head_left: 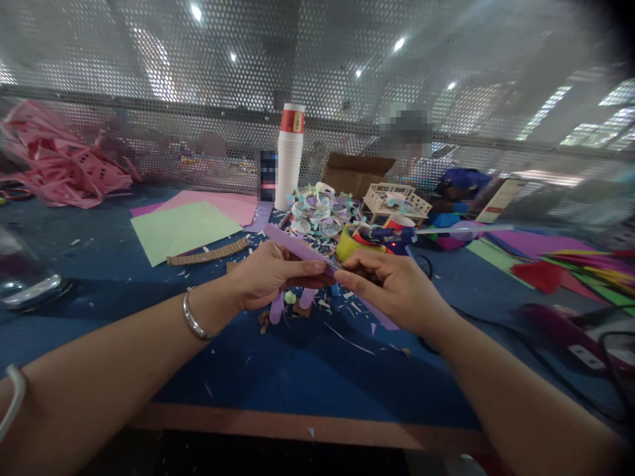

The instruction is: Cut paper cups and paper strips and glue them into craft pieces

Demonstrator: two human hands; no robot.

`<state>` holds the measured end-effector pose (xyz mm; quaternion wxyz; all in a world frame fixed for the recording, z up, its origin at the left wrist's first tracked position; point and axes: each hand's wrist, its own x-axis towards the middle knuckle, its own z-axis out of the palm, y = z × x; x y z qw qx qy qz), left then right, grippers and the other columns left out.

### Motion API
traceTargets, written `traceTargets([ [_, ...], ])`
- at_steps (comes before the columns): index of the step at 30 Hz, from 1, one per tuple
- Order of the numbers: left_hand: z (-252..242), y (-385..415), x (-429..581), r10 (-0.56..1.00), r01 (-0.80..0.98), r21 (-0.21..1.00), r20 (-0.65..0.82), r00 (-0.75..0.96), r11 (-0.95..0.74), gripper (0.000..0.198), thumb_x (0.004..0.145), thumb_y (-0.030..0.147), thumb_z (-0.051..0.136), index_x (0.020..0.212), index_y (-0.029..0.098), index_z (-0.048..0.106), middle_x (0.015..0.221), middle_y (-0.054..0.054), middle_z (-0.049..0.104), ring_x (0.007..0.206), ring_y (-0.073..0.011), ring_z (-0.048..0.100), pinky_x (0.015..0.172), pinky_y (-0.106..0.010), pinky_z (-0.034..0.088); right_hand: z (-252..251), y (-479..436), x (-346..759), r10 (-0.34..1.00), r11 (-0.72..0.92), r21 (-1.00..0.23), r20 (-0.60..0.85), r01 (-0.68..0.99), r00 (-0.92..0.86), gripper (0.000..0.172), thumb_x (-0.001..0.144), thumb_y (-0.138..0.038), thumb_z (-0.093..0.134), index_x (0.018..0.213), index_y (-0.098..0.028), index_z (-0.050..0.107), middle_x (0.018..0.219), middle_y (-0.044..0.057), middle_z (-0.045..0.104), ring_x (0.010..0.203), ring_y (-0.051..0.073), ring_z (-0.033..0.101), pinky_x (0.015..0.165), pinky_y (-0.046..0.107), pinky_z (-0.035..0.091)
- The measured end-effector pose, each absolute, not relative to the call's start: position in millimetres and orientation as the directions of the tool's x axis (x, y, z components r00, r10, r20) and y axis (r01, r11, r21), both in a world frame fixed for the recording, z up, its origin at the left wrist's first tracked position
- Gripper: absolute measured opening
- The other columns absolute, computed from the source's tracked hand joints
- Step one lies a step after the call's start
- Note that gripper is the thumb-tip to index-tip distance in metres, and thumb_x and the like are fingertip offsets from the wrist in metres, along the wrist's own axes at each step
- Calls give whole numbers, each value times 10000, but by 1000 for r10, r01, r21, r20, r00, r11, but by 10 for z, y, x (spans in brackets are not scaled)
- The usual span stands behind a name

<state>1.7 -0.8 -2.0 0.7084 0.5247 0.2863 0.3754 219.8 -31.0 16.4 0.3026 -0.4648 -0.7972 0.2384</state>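
My left hand (270, 274) pinches a purple paper strip (292, 244) between thumb and fingers, above the middle of the table. Close beside it, my right hand (391, 284) has its thumb and fingers closed on the same strip's near end. A thin greyish edge shows between the two thumbs; what it belongs to is unclear. More purple paper (380, 314) shows below my right hand. Under the hands lie small purple pieces, brown cardboard bits and many paper scraps (347, 304).
A tall stack of paper cups (290, 158) stands behind a pile of cut-paper pieces (325, 211). Green paper (183, 228) and a corrugated cardboard strip (208, 252) lie left. Yellow tape (350, 244), a glue gun (391, 235), cables (496, 322) and coloured papers (536, 244) are right.
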Motion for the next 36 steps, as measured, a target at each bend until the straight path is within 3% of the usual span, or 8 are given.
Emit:
traceTargets([
  [9, -35, -30, 62, 859, -294, 943, 19, 511, 154, 102, 720, 210, 839, 797, 165, 787, 816, -50, 784, 805, -167, 746, 846, -307, 602, 178, -330, 2207, 884, 457, -669, 267, 586, -385, 348, 938, -504, 594, 773, -197, 602, 684, -11, 498, 565, 106, 414, 505, 274, 314],
  [22, -85, -8, 73, 856, -286, 946, 18, 517, 154, 163, 714, 269, 848, 816, 163, 779, 850, -64, 789, 846, -179, 752, 827, -293, 594, 169, -346, 2195, 882, 462, -676, 284, 574, -376, 352, 942, -505, 594, 765, -202, 607, 652, -19, 473, 536, 100, 378, 481, 272, 295],
  [28, -55, -11, 62, 832, -234, 966, 43, 554, 106, 189, 753, 321, 827, 851, 167, 775, 787, -51, 774, 768, -151, 742, 668, -220, 568, 157, -337, 2198, 898, 435, -678, 282, 592, -338, 337, 924, -519, 618, 818, -199, 603, 674, -14, 516, 559, 106, 426, 496, 266, 319],
  [31, -5, 4, 36, 875, -182, 983, 80, 478, 10, 190, 803, 325, 781, 878, 153, 759, 760, -49, 760, 719, -145, 729, 622, -224, 555, 180, -325, 2215, 903, 429, -702, 325, 569, -280, 331, 906, -529, 646, 842, -206, 603, 664, -20, 504, 553, 106, 429, 491, 260, 327],
  [34, 47, 9, 3, 922, -138, 953, 298, 247, -271, 121, 821, 253, 753, 902, 164, 742, 862, -50, 774, 843, -163, 733, 802, -297, 588, 200, -304, 2234, 897, 435, -725, 397, 534, -192, 322, 926, -517, 629, 828, -211, 607, 619, -33, 441, 524, 100, 376, 472, 265, 287],
  [36, 72, -13, -19, 863, -55, 875, 484, 145, -481, 99, 825, 206, 743, 924, 196, 745, 1001, -50, 777, 991, -178, 719, 943, -338, 561, 186, -289, 2234, 900, 426, -774, 413, 469, -136, 330, 932, -522, 622, 815, -215, 601, 579, -48, 372, 498, 95, 321, 454, 270, 239],
])
